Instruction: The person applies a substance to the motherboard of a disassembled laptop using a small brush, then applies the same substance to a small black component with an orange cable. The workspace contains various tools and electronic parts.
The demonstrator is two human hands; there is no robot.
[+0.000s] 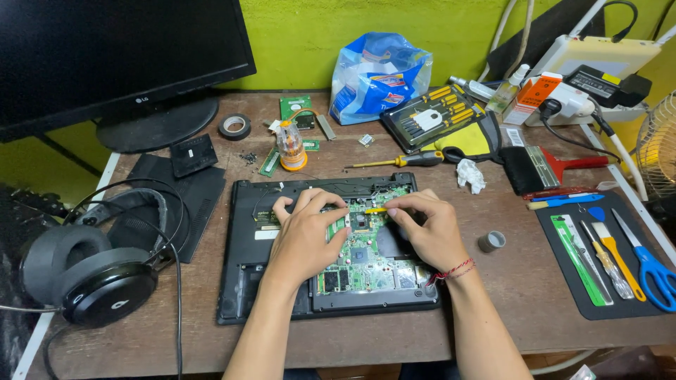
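The opened laptop (282, 281) lies bottom-up mid-tabletop (507, 281), its green circuit board (362, 257) exposed. The left hand (304, 236) rests on the board with fingers curled loosely, holding nothing; the right hand (428, 229) pinches a small yellow tool (375, 210) above it. Behind the laptop lie a yellow-handled screwdriver (401, 161) and bit holder (290, 146), left of it headphones (88, 271), right of it a tape roll (491, 241).

Much of the green circuit board (359, 257) inside the opened laptop (243, 281) is covered by the left hand (304, 236) and the right hand (429, 229). Only the tip of a yellow tool (374, 210) is seen between the fingers; whether it is held in a grip cannot be told. The monitor (105, 49) is cut off at the top and left edges, the blue scissors (655, 271) and fan (658, 144) at the right edge. The small screws (248, 157) are too tiny to be counted.
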